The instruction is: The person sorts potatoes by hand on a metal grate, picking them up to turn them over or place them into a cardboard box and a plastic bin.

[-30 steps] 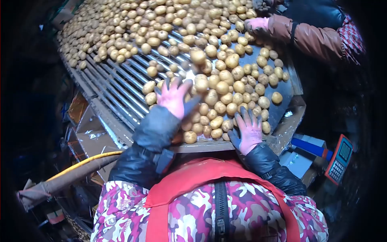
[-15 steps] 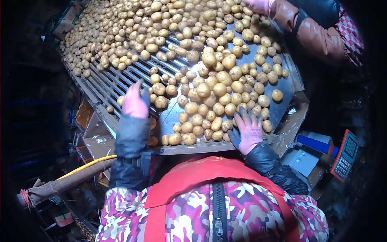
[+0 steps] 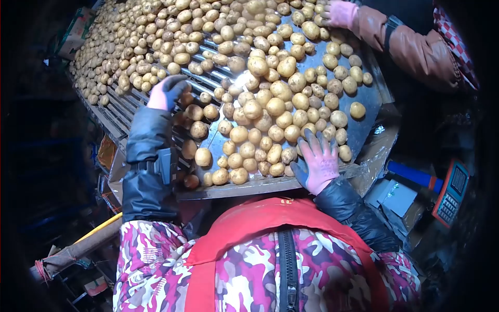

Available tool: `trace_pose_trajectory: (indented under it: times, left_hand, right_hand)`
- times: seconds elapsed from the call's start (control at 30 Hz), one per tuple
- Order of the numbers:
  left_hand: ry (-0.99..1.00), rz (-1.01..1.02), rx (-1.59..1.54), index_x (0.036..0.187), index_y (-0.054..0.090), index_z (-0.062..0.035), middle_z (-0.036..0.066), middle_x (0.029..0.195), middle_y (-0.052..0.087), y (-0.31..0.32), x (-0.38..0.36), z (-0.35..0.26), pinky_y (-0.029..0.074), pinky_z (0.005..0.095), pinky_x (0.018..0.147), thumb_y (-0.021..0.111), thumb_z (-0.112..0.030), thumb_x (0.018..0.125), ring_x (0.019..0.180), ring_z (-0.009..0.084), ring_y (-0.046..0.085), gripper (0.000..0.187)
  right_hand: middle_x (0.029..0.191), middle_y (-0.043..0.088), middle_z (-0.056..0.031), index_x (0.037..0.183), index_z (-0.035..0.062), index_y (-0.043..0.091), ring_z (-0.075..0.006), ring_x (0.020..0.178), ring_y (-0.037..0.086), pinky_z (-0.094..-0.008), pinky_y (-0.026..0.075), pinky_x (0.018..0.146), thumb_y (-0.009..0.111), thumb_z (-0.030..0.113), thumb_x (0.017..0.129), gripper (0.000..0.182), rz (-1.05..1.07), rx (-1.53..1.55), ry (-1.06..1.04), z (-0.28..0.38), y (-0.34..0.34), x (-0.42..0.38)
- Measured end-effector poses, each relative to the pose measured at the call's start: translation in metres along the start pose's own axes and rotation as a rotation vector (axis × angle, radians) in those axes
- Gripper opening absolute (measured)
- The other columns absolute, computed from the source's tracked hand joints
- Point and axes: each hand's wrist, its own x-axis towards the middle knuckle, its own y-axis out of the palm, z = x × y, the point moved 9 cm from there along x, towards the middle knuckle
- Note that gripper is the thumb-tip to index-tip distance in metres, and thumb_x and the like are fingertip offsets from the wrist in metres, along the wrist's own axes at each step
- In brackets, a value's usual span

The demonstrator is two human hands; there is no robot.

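The left hand [image 3: 167,93] has moved farther over the slats [image 3: 120,110], curled, grip unclear; the right hand [image 3: 318,163] is spread beside potatoes [image 3: 274,154]. Apparently raking; next calls for gently pulling near.

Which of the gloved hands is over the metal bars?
The wearer's left hand, alone over the bars; the right hand is spread by the near edge, the co-worker's hand among potatoes at upper right.

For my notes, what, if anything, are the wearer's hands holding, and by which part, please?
The right hand holds nothing; whether the left hand holds anything cannot be told.
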Motion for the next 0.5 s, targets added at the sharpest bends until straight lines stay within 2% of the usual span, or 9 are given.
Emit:
trace_pose_trajectory:
  times: [0.1, 0.23, 0.27, 0.3, 0.33, 0.37, 0.4, 0.47, 0.5]
  left_hand:
    - [0.036, -0.164, -0.139, 0.129, 0.07, -0.0029, 0.001, 0.094, 0.071, -0.041, -0.035, -0.013, 0.039, 0.0194, 0.061, 0.067, -0.025, 0.103, 0.07, 0.0038, 0.05, 0.035]
    - [-0.045, -0.369, -0.122, 0.119, 0.072, -0.001, 0.002, 0.093, 0.071, -0.063, -0.097, 0.011, 0.043, 0.0205, 0.063, 0.068, -0.026, 0.102, 0.072, 0.0054, 0.056, 0.03]
    - [-0.023, -0.414, 0.165, 0.12, 0.072, -0.003, 0.003, 0.093, 0.072, -0.057, -0.109, 0.009, 0.049, 0.0244, 0.069, 0.069, -0.026, 0.101, 0.075, 0.0089, 0.059, 0.031]
    - [-0.179, -0.393, 0.204, 0.123, 0.071, -0.0028, 0.008, 0.098, 0.073, -0.041, -0.116, 0.02, 0.054, 0.0309, 0.08, 0.07, -0.029, 0.1, 0.086, 0.016, 0.066, 0.035]
    - [0.083, -0.331, 0.499, 0.125, 0.071, -0.0061, 0.017, 0.111, 0.073, -0.033, -0.106, 0.055, 0.056, 0.0396, 0.092, 0.069, -0.033, 0.1, 0.102, 0.0287, 0.071, 0.037]
    - [0.058, -0.217, 0.777, 0.131, 0.068, -0.0112, 0.024, 0.122, 0.069, -0.002, -0.112, 0.041, 0.053, 0.046, 0.1, 0.067, -0.034, 0.1, 0.113, 0.0403, 0.068, 0.038]
    - [0.008, -0.248, 0.772, 0.137, 0.066, -0.0195, 0.025, 0.125, 0.066, 0.009, -0.107, 0.045, 0.052, 0.0488, 0.102, 0.068, -0.032, 0.098, 0.117, 0.0449, 0.064, 0.04]
    - [-0.15, -0.178, 0.858, 0.141, 0.062, -0.0207, 0.026, 0.125, 0.066, 0.009, -0.099, 0.049, 0.052, 0.0485, 0.103, 0.069, -0.03, 0.097, 0.118, 0.045, 0.064, 0.045]
    - [-0.129, -0.125, 0.858, 0.142, 0.062, -0.0203, 0.026, 0.127, 0.065, 0.007, -0.091, 0.058, 0.053, 0.0485, 0.103, 0.069, -0.029, 0.096, 0.118, 0.0448, 0.064, 0.047]
  right_hand:
    - [0.157, 0.046, -0.0159, 0.143, 0.0106, 0.057, -0.0442, 0.138, 0.045, -0.0657, 0.027, 0.118, 0.071, 0.042, 0.088, 0.066, 0.001, -0.004, -0.013, -0.001, 0.004, 0.002]
    - [0.157, 0.046, -0.015, 0.143, 0.0101, 0.058, -0.0446, 0.137, 0.046, -0.0662, 0.028, 0.117, 0.071, 0.041, 0.087, 0.065, 0.004, -0.012, -0.018, 0.0, 0.007, 0.002]
    - [0.157, 0.046, -0.0148, 0.143, 0.01, 0.058, -0.0447, 0.136, 0.046, -0.0662, 0.028, 0.117, 0.071, 0.041, 0.087, 0.065, 0.009, -0.012, -0.012, 0.0, 0.008, 0.002]
    - [0.158, 0.046, -0.0144, 0.143, 0.0099, 0.057, -0.045, 0.136, 0.046, -0.0663, 0.028, 0.117, 0.071, 0.04, 0.087, 0.065, 0.008, -0.015, -0.012, 0.0, 0.007, 0.002]
    - [0.158, 0.046, -0.0146, 0.144, 0.0102, 0.057, -0.0452, 0.136, 0.046, -0.0663, 0.028, 0.117, 0.071, 0.04, 0.088, 0.065, 0.015, -0.015, -0.013, 0.001, 0.008, 0.002]
    - [0.158, 0.046, -0.0147, 0.144, 0.0104, 0.057, -0.0454, 0.137, 0.046, -0.0663, 0.029, 0.117, 0.071, 0.041, 0.088, 0.065, 0.022, -0.018, -0.013, 0.001, 0.008, 0.002]
    - [0.158, 0.046, -0.0148, 0.145, 0.0107, 0.056, -0.0456, 0.137, 0.046, -0.0663, 0.029, 0.117, 0.07, 0.041, 0.088, 0.066, 0.028, -0.024, -0.012, 0.0, 0.008, 0.002]
    - [0.158, 0.046, -0.0152, 0.146, 0.0112, 0.056, -0.0461, 0.137, 0.046, -0.0665, 0.029, 0.116, 0.07, 0.041, 0.089, 0.066, 0.039, -0.03, 0.0, 0.0, 0.008, 0.002]
    - [0.158, 0.046, -0.0153, 0.146, 0.0115, 0.055, -0.0464, 0.138, 0.046, -0.0665, 0.029, 0.116, 0.069, 0.042, 0.089, 0.066, 0.047, -0.035, 0.003, -0.001, 0.009, 0.002]
